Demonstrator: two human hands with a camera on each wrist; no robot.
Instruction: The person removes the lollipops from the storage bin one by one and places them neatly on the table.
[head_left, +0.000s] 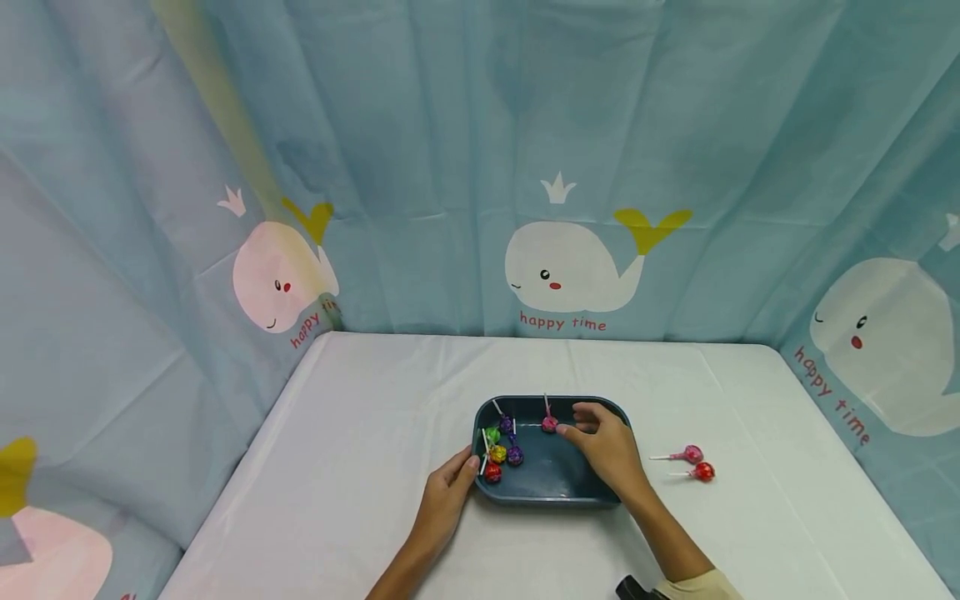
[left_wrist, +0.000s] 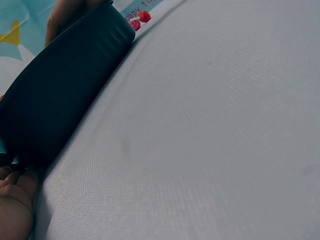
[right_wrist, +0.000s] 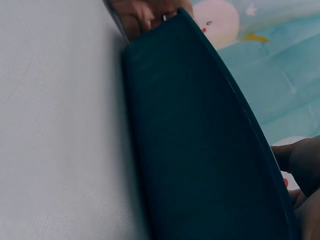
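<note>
A dark teal tray (head_left: pixel 555 483) stands on the white table, holding several wrapped lollipops. Its left edge is gripped by my left hand (head_left: pixel 441 500), thumb at the rim and fingers along the outer side. Over the tray's right part is my right hand (head_left: pixel 606 446), fingers parted and thumb tip close beside a pink lollipop (head_left: pixel 550 424); whether they touch is unclear. Grouped at the tray's left end are a green lollipop (head_left: pixel 492 435), a yellow lollipop (head_left: pixel 498 454), a red lollipop (head_left: pixel 492 473) and two purple ones. The tray's outer wall (right_wrist: pixel 200 130) fills much of the right wrist view.
To the right of the tray, another pink lollipop (head_left: pixel 692 454) and another red lollipop (head_left: pixel 703 472) lie on the white tablecloth (head_left: pixel 337 467). A blue curtain (head_left: pixel 420 167) with whale prints encloses the table's back and sides.
</note>
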